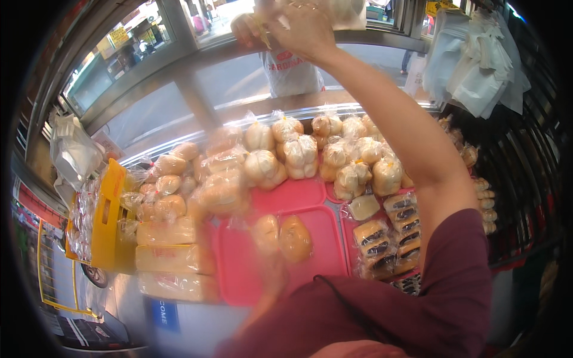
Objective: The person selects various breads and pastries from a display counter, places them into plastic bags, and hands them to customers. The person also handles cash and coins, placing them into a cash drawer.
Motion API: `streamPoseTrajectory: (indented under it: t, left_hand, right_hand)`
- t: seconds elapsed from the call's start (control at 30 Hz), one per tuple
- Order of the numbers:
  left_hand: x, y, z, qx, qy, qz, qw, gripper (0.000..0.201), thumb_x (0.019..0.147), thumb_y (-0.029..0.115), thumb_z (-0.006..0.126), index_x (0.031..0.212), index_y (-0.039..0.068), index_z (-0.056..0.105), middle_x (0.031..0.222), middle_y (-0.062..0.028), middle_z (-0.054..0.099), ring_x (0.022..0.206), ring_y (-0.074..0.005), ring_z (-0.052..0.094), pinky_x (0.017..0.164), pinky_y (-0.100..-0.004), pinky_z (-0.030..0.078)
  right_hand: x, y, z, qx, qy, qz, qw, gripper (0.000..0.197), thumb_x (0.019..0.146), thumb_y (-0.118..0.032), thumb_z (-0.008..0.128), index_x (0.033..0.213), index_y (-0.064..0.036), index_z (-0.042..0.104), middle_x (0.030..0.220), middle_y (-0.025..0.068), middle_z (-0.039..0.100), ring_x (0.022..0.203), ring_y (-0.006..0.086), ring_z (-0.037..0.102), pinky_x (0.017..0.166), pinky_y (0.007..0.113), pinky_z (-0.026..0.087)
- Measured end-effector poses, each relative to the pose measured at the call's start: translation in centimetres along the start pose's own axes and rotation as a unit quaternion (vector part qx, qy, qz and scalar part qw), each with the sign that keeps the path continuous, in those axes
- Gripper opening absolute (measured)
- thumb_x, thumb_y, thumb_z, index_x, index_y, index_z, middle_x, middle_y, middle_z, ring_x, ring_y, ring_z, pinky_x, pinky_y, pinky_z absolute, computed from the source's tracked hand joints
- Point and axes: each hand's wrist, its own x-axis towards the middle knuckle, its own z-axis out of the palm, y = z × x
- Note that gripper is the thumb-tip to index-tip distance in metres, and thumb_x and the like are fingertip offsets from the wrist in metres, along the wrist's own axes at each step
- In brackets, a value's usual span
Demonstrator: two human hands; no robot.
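Note:
My right arm reaches up and across to the window opening, where my right hand (304, 30) meets another person's hand (243, 30). My fingers are closed at a thin, pale yellowish piece (262, 34) between the hands; its kind is unclear. Low in the middle, my left hand (273, 268) is smeared by motion over a pink-red tray (239, 283). Its fingers cannot be made out. Beside it on the tray lies a smooth brown bread roll (296, 240), with another bun (267, 231) to its left, partly blurred.
Bagged round buns (300, 156) line the counter's far side. Wrapped loaves (173, 259) lie left, near a yellow crate (109, 221). Dark-filled pastries (375, 244) sit right. Plastic bags (477, 65) hang at upper right. A metal window frame (239, 56) runs along the back.

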Motion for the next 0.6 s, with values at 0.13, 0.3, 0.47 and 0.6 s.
streamPoseTrajectory:
  t: [0.13,0.3,0.47,0.6]
  left_hand:
    - [0.1,-0.2,-0.1,-0.001,0.002,0.003,1.000,0.025,0.076,0.006,0.061,0.100,0.009,0.063,0.106,-0.0081,0.059,0.099,-0.0298,0.053,0.080,-0.0416,0.041]
    - [0.3,0.4,-0.3,0.011,-0.009,-0.001,1.000,0.024,0.076,0.006,0.062,0.100,0.009,0.063,0.108,-0.0081,0.059,0.099,-0.0297,0.053,0.082,-0.0424,0.041]
    - [0.3,0.0,-1.3,-0.022,-0.030,-0.022,0.999,0.016,0.076,0.003,0.061,0.091,0.007,0.065,0.100,-0.0099,0.061,0.095,-0.0292,0.057,0.079,-0.0406,0.045]
    - [4.1,3.5,-6.9,-0.250,-0.080,-0.201,0.944,0.016,0.076,-0.003,0.058,0.087,0.004,0.067,0.094,-0.0124,0.064,0.088,-0.0256,0.064,0.073,-0.0346,0.050]
  right_hand:
    - [-1.2,-0.6,3.5,0.038,-0.003,0.073,0.997,0.036,0.082,-0.044,0.060,0.093,-0.0124,0.072,0.089,0.0149,0.069,0.089,0.0328,0.066,0.078,0.044,0.050]
    - [-0.8,-0.6,4.4,0.097,-0.058,0.183,0.977,0.031,0.081,-0.038,0.063,0.088,-0.0090,0.072,0.083,0.0152,0.069,0.084,0.0339,0.066,0.075,0.043,0.051]
    - [-7.2,-1.5,1.9,0.183,-0.104,0.133,0.969,0.024,0.078,-0.028,0.069,0.084,-0.0054,0.071,0.073,0.0136,0.067,0.069,0.0294,0.064,0.064,0.039,0.049]
    - [-15.7,1.9,-1.5,0.338,-0.154,0.239,0.897,0.019,0.082,-0.017,0.069,0.082,0.0021,0.067,0.068,0.0056,0.065,0.062,0.0109,0.057,0.057,0.027,0.045]
